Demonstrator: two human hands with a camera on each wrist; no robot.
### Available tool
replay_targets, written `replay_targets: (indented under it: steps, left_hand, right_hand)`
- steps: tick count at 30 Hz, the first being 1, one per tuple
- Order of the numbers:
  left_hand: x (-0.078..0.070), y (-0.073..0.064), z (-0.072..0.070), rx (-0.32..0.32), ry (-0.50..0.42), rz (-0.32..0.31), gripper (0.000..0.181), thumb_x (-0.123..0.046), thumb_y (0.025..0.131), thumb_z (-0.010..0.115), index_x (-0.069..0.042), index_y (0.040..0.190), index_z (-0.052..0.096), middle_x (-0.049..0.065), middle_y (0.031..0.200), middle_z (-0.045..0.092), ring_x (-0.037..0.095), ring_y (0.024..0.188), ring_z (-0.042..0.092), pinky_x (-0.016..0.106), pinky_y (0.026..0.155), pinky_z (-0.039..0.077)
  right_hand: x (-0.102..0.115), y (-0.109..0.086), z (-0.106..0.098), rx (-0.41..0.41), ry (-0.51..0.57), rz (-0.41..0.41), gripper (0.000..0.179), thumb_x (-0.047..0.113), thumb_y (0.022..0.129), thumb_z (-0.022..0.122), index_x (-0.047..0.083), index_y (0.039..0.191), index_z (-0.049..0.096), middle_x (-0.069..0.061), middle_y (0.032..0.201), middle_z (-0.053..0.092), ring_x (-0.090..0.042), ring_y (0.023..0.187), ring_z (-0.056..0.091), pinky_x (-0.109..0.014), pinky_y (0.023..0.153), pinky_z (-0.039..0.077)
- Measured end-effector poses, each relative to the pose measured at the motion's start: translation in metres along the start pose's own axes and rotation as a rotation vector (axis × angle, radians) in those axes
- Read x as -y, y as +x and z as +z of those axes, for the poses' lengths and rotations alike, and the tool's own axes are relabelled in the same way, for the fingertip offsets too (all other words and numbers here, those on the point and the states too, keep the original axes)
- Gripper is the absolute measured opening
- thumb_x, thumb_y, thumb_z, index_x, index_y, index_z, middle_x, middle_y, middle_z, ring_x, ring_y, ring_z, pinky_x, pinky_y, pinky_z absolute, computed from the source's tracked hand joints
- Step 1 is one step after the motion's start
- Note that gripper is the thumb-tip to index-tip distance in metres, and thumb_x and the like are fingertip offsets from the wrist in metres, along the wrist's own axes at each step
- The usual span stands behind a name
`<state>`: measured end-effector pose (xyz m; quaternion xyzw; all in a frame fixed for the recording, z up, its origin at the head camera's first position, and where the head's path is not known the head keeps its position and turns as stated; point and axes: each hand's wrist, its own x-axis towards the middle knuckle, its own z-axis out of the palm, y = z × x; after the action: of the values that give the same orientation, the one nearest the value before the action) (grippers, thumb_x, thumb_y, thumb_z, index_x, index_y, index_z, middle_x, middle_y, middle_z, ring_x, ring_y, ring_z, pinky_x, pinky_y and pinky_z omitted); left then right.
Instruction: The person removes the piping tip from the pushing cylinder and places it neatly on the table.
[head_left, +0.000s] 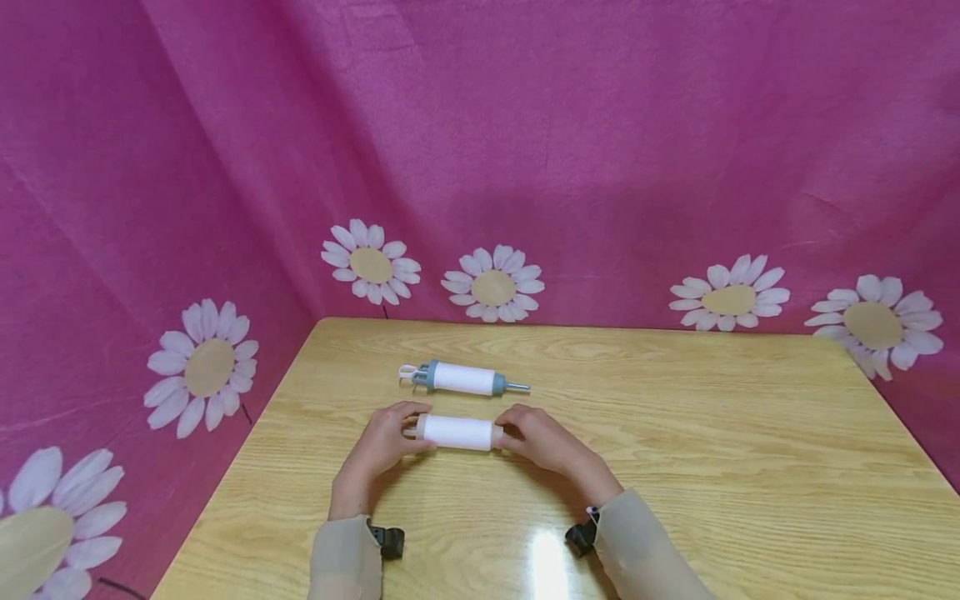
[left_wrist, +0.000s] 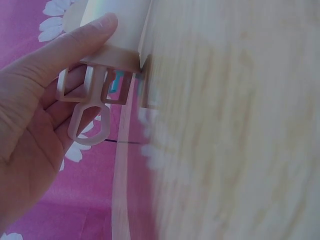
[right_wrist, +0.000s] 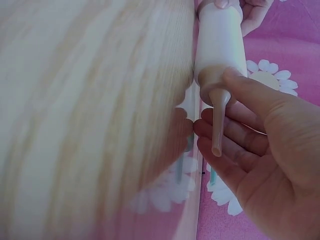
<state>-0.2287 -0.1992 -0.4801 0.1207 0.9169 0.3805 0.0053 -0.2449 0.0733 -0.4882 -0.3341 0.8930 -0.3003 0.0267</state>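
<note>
Both hands hold one large plastic syringe (head_left: pixel 456 433) with a white barrel and beige ends, lying sideways low over the wooden table. At its loop-handled end my left hand (head_left: pixel 384 440) grips it. In the left wrist view the thumb lies on the white barrel (left_wrist: pixel 122 25), and the plunger's ring (left_wrist: pixel 90 125) shows beside the palm. My right hand (head_left: pixel 542 437) pinches the other end. The right wrist view shows thumb and fingers around the beige collar, with the thin nozzle (right_wrist: pixel 218 125) pointing out over the fingers.
A similar syringe with blue-grey ends (head_left: pixel 465 379) lies just beyond, nearly parallel, its nozzle to the right. Pink cloth with daisies (head_left: pixel 525 150) hangs behind and to the left of the wooden table (head_left: pixel 712 467). Black wrist cameras (head_left: pixel 390 542) sit on both sleeves.
</note>
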Motion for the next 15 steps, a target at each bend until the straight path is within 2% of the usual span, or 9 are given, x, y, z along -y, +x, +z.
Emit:
replay_targets:
  steps: [5, 11, 15]
  left_hand:
    - [0.0002, -0.0015, -0.0004, -0.011, 0.036, 0.012, 0.047, -0.014, 0.073, 0.085, -0.005, 0.117, 0.068, 0.011, 0.122, 0.068, 0.028, 0.112, 0.065, 0.043, 0.097, 0.054]
    - [-0.0015, -0.0039, -0.0003, -0.007, -0.003, -0.025, 0.046, -0.014, 0.074, 0.085, -0.007, 0.116, 0.069, 0.009, 0.122, 0.068, 0.027, 0.114, 0.065, 0.043, 0.098, 0.054]
    - [-0.0025, -0.0048, 0.0, -0.013, 0.005, -0.025, 0.045, -0.015, 0.074, 0.085, -0.009, 0.116, 0.069, 0.007, 0.121, 0.068, 0.026, 0.112, 0.065, 0.043, 0.096, 0.056]
  right_hand:
    - [0.001, -0.0004, -0.0004, 0.0, 0.0, 0.0, 0.026, 0.018, 0.092, 0.068, 0.0, 0.111, 0.068, -0.01, 0.106, 0.07, -0.019, 0.097, 0.062, -0.036, 0.088, 0.054]
    - [0.0002, -0.0022, -0.0021, 0.006, 0.022, 0.005, 0.027, 0.018, 0.091, 0.069, 0.001, 0.112, 0.068, -0.01, 0.107, 0.07, -0.02, 0.099, 0.063, -0.037, 0.089, 0.054]
    - [-0.0003, -0.0038, -0.0039, 0.004, 0.054, 0.017, 0.027, 0.019, 0.092, 0.068, 0.001, 0.113, 0.068, -0.01, 0.107, 0.07, -0.018, 0.098, 0.063, -0.035, 0.088, 0.055]
